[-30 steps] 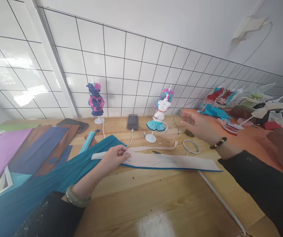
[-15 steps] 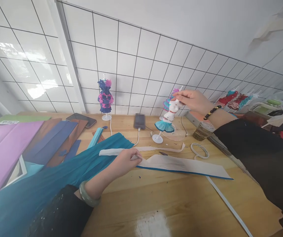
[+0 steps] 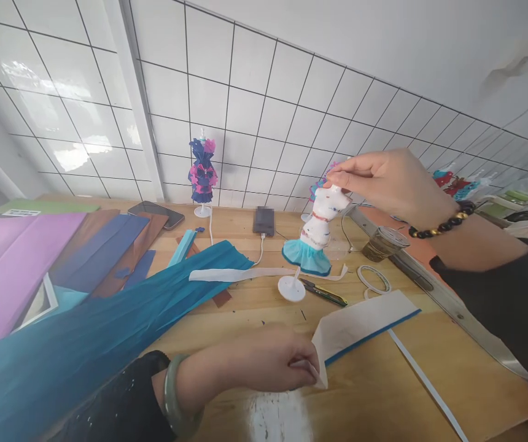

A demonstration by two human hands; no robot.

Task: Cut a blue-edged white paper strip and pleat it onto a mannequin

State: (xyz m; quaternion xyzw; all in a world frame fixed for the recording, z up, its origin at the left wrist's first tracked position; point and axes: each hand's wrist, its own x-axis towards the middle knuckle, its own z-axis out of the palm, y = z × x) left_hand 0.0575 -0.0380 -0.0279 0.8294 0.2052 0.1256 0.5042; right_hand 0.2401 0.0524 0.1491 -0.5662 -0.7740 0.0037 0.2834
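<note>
My right hand pinches the neck of a small white dress form, which tilts to the right on its round stand base. A ruffled turquoise skirt with a dark blue hem goes round its lower part. Low in the middle, my left hand is closed on one end of a long off-white paper strip with a blue edge. That strip bends up near my fingers and lies rightward on the table. Beside the base is a utility knife, partly hidden.
Teal crepe paper and coloured sheets cover the left side. A dressed navy-and-pink form stands by the wall. A tape roll, a cup, a power bank and a phone lie about.
My right hand has brought the dress form nearer. My left hand has moved down and right, pulling the strip's end along and uncovering the knife and the narrow white strip.
</note>
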